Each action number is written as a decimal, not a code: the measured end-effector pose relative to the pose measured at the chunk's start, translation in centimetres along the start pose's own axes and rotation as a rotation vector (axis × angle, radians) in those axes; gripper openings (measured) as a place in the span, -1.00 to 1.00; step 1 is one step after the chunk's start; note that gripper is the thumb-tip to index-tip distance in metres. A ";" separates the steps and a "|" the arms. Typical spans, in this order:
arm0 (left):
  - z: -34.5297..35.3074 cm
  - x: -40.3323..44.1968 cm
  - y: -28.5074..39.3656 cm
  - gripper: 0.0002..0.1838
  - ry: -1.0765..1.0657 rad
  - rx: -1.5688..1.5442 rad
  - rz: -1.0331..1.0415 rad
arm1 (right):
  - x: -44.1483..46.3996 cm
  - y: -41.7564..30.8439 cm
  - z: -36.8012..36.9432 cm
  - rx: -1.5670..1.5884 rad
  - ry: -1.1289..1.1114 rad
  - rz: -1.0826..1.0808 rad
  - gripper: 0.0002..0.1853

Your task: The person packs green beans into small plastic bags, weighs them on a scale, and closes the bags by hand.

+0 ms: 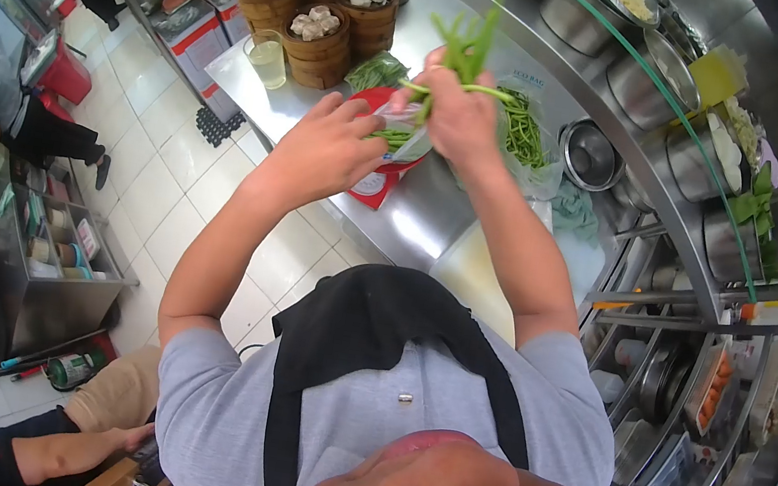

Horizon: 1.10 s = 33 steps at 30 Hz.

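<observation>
My right hand is closed round a bunch of long green beans, which stick up past my fingers. Just left of it, my left hand has its fingers bent at the edge of a clear plastic bag with green beans inside. That bag rests on a red scale, partly covered by my hand. Beside my right wrist lies a larger open plastic bag full of green beans. Some leafy greens in a bag lie behind the scale.
Bamboo steamers stand at the back left of the steel counter, near a plastic cup. Metal bowls and a green cloth are on the right. A shelf of pots overhangs the counter. Other people work at left.
</observation>
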<state>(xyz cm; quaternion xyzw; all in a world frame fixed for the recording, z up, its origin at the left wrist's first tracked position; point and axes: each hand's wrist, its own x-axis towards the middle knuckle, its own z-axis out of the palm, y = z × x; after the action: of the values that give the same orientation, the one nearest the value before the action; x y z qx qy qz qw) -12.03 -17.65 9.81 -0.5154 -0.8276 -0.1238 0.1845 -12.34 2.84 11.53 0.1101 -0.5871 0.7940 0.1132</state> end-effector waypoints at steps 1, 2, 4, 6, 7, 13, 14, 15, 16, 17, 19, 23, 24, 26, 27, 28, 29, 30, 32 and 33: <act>-0.1 0.0 -0.1 -0.88 -0.049 0.003 -0.001 | 0.0 1.6 0.9 -0.012 0.014 0.028 -0.88; -0.1 -0.1 -0.2 -0.88 -0.045 0.005 -0.006 | 0.0 2.9 1.2 -0.024 0.029 0.058 -0.88; -0.2 -0.1 -0.5 -0.84 -0.057 0.069 0.028 | -0.1 4.4 0.8 -0.130 -0.024 0.046 -0.90; -0.2 -0.2 -0.8 -0.84 -0.088 0.058 0.036 | -0.2 4.9 0.3 -0.233 -0.097 0.062 -0.92; -0.2 -0.3 -0.9 -0.83 -0.122 0.044 0.047 | -0.1 5.0 0.0 -0.236 -0.101 0.064 -0.92; -0.6 0.1 -1.4 -0.84 -0.145 -0.061 0.088 | -0.7 3.2 -0.1 -0.367 -0.101 0.037 -0.90; -0.6 0.3 -1.7 -0.84 -0.143 -0.060 0.092 | -0.8 2.7 -0.3 -0.375 -0.054 0.054 -0.85; -0.5 0.6 -2.1 -0.84 -0.125 -0.084 0.092 | -0.9 2.2 -0.3 -0.381 -0.007 0.070 -0.80; -0.6 0.9 -2.4 -0.84 -0.108 -0.108 0.093 | -1.0 1.7 0.1 -0.436 0.047 0.139 -0.72; -0.7 1.1 -2.5 -0.84 -0.110 -0.106 0.102 | -1.0 2.0 0.0 -0.434 0.056 0.134 -0.72; -1.2 1.3 -2.8 -0.84 -0.077 -0.052 0.127 | -1.0 2.9 -0.4 -0.350 0.041 0.273 -0.79; -2.0 1.6 -3.3 -0.81 -0.106 -0.028 0.156 | -0.9 2.8 -1.2 -0.677 -0.250 0.201 -0.76; -2.0 1.6 -3.3 -0.80 -0.131 -0.105 0.136 | -0.4 3.1 -1.4 -0.743 -0.335 0.180 -0.76; -2.0 1.5 -3.4 -0.79 -0.162 -0.181 0.117 | 0.5 4.1 -1.9 -0.803 -0.419 0.161 -0.76; -2.2 1.5 -3.4 -0.78 -0.213 -0.190 0.101 | 0.7 4.5 -1.9 -0.803 -0.369 0.107 -0.76; -2.3 1.4 -3.3 -0.78 -0.262 -0.197 0.084 | 0.8 4.7 -1.8 -0.805 -0.321 0.053 -0.75; -2.3 1.3 -3.3 -0.78 -0.263 -0.197 0.081 | 0.7 5.0 -1.8 -0.804 -0.324 0.054 -0.75; -2.3 1.3 -3.2 -0.79 -0.280 -0.178 0.059 | 0.3 4.2 -1.0 -0.760 -0.245 0.078 -0.75; -2.4 1.3 -2.9 -0.79 -0.296 -0.156 0.032 | 0.4 4.3 -0.2 -0.715 -0.173 0.100 -0.75; -2.4 1.4 -2.6 -0.79 -0.316 -0.160 0.032 | 0.6 4.8 -0.1 -0.678 -0.205 0.087 -0.75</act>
<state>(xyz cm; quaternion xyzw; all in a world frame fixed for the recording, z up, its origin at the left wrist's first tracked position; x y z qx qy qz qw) -14.51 -18.62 12.56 -0.5548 -0.8254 -0.1036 0.0126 -14.41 1.61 7.38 0.1204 -0.8295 0.5430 0.0498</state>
